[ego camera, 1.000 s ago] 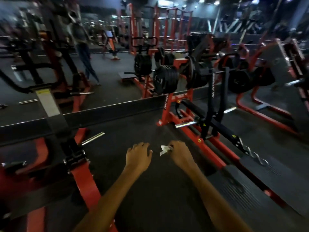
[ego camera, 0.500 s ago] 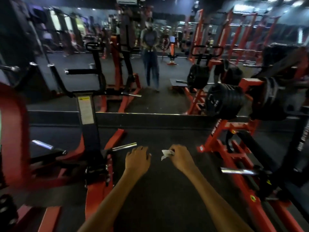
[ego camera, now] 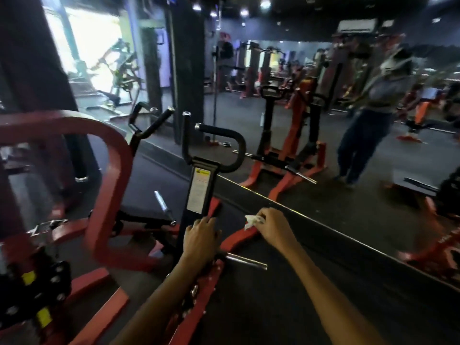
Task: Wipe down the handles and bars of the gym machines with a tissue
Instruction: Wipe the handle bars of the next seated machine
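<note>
both arms reach forward; left hand (ego camera: 200, 236) loosely curled, right hand (ego camera: 275, 226) pinching.

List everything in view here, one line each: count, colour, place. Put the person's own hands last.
Crumpled paper tissue: one, white, pinched in the right hand, centre.
Curved padded handles: one pair, black, atop the upright post, centre.
Upright metal post with warning label: one, black, centre.
Tubular machine frame: one, red, left.
Steel weight pegs: two seen, chrome, beside the post.
Wall mirror: one, ahead and right, reflecting red machines and a standing person.
Rubber floor: black, below.
Left hand: one, over the post's base; contact unclear.
Right hand: one, holds the tissue.
</note>
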The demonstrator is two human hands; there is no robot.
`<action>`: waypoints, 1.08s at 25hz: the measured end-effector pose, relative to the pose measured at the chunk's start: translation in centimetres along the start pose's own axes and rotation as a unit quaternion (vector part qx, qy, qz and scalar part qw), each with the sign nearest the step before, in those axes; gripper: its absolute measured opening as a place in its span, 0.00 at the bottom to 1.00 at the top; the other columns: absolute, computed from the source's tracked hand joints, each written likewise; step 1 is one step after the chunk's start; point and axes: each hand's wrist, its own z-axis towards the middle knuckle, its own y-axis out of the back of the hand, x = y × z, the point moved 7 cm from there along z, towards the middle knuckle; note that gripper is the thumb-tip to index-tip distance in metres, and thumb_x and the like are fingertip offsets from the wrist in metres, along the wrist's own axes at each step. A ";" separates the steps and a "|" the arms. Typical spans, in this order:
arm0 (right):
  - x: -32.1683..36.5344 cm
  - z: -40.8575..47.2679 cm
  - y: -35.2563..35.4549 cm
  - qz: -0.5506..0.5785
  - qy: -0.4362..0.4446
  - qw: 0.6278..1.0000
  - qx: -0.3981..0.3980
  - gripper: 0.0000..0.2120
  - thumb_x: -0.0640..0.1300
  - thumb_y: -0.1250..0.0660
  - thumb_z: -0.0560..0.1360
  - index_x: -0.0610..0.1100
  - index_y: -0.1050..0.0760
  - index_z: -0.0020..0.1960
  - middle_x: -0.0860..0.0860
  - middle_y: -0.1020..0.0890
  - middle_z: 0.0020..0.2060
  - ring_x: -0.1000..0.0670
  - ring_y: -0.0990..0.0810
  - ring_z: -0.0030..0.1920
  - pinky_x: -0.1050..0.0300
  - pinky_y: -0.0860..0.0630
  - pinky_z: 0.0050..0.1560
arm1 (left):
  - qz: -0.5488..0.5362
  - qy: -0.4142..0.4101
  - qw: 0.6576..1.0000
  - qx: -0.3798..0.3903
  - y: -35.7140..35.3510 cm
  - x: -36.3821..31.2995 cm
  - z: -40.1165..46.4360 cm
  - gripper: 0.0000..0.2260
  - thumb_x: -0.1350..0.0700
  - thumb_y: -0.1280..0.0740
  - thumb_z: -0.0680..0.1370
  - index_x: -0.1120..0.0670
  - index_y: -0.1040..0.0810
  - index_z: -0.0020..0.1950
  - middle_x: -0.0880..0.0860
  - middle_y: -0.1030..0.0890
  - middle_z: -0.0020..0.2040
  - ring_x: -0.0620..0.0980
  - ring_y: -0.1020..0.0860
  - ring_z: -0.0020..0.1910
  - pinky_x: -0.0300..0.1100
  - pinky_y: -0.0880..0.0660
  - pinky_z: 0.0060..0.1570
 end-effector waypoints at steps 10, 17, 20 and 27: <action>1.5 22.9 -2.3 0.113 0.092 0.988 -0.055 0.04 0.34 0.33 0.72 0.35 0.25 0.47 0.42 0.23 0.44 0.48 0.25 0.42 0.70 0.38 0.38 | -0.111 0.017 0.983 -0.144 -2.5 4.9 20.0 0.20 0.52 0.41 0.82 0.55 0.32 0.72 0.53 0.32 0.73 0.52 0.36 0.73 0.47 0.40 0.71; 8.1 35.8 -1.3 0.116 0.242 0.958 -0.104 0.16 0.31 0.38 0.76 0.35 0.27 0.63 0.40 0.25 0.62 0.46 0.25 0.61 0.69 0.35 0.63 | -0.087 -0.033 0.982 -0.162 -5.0 8.5 31.5 0.28 0.41 0.53 0.82 0.56 0.34 0.74 0.55 0.37 0.76 0.51 0.47 0.77 0.54 0.45 0.75; 13.1 41.2 -4.8 0.038 0.318 0.947 -0.027 0.16 0.34 0.43 0.79 0.35 0.30 0.66 0.40 0.30 0.68 0.45 0.31 0.68 0.60 0.39 0.68 | -0.058 -0.067 0.983 -0.164 -6.9 9.5 33.3 0.29 0.40 0.58 0.83 0.55 0.32 0.73 0.53 0.33 0.74 0.48 0.46 0.77 0.55 0.44 0.74; 8.6 40.8 -5.9 -0.063 0.411 0.908 0.061 0.24 0.26 0.42 0.74 0.37 0.33 0.69 0.45 0.33 0.69 0.47 0.36 0.71 0.65 0.50 0.70 | -0.096 -0.073 0.959 -0.258 -8.0 10.4 33.7 0.24 0.46 0.52 0.83 0.57 0.32 0.73 0.54 0.31 0.73 0.52 0.42 0.76 0.54 0.43 0.74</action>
